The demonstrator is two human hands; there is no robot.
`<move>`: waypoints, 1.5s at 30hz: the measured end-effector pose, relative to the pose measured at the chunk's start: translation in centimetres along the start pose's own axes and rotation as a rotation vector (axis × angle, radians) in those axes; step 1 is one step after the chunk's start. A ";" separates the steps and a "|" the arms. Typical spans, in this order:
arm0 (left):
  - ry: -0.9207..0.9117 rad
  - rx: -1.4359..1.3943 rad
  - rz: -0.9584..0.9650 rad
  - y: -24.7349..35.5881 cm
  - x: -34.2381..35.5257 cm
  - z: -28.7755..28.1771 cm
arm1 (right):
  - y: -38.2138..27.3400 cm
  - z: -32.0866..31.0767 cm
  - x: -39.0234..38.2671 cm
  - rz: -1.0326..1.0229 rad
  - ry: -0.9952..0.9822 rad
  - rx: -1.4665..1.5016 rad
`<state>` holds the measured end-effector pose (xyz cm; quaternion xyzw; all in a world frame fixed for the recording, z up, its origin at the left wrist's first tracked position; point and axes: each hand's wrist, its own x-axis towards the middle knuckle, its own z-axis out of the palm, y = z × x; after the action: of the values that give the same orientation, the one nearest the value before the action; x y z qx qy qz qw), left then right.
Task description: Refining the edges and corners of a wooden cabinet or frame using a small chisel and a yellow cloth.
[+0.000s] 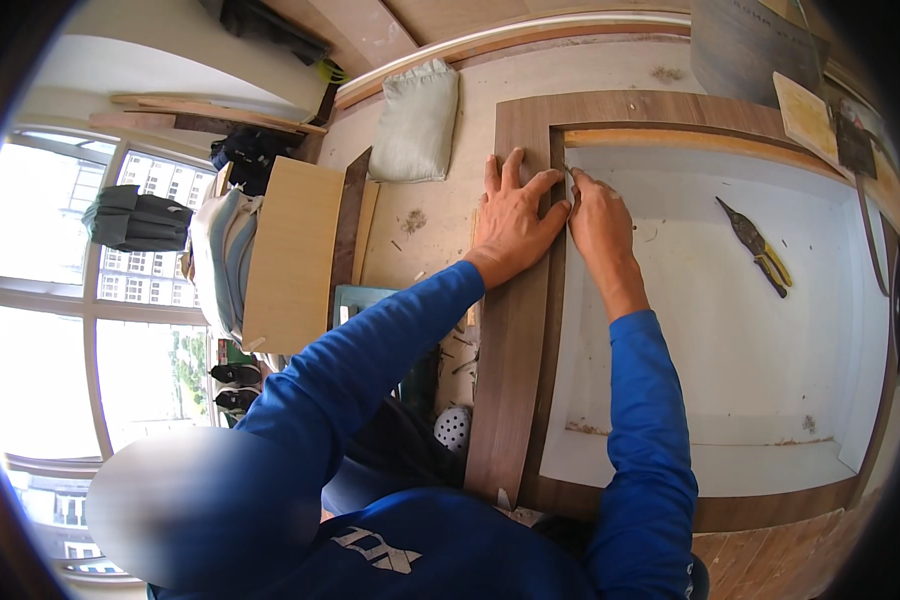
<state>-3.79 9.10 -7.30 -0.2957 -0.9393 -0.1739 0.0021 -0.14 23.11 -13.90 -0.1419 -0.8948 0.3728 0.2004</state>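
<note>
A wood-grain frame (510,370) lies beneath a worker's left hand (515,220), spread flat on its board. Just beside it, the right hand (602,220) curls at the inner edge; whether it grips anything cannot be told. The hands hide part of that edge. Yellow-and-black pliers (752,243) rest on the white panel (710,350) at right; a pale sack (415,120) lies beyond, left.

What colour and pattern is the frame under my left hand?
The frame is brown with a wood-grain pattern, clearest in the head view.
</note>
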 end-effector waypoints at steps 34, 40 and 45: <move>-0.065 0.067 -0.049 1.0 0.0 -0.5 | -0.4 -0.4 1.0 -0.003 0.002 0.040; -0.060 0.076 -0.056 0.9 0.0 -0.5 | -0.4 0.0 1.2 -0.006 -0.009 0.055; -0.061 0.076 -0.049 1.0 0.1 -0.5 | -0.1 0.1 1.5 -0.014 0.005 0.044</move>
<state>-3.32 9.76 -6.49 -0.2774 -0.9518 -0.1292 -0.0196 -1.49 23.55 -13.54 -0.1323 -0.8867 0.3909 0.2084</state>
